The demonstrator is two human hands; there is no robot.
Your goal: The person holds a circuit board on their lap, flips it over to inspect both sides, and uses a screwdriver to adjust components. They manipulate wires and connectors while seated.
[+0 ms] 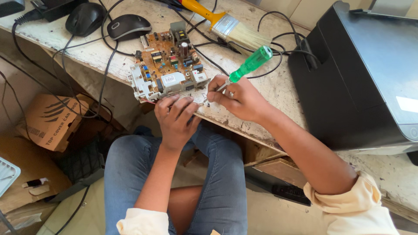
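The right hand [237, 98] is gripping a screwdriver with a translucent green plastic handle [251, 64], fingers closed around its lower shaft, its tip hidden behind the fingers just beside the near corner of a brown printed circuit board in a white plastic frame [167, 65]. The left hand [175, 118] is lying with its fingers loosely spread, fingertips touching the board's near edge at the rim of the worn, pale tabletop [278, 87]. A yellow-handled paintbrush [228, 24], two black computer mice [106, 22] and a black printer [361, 74] are sitting around them.
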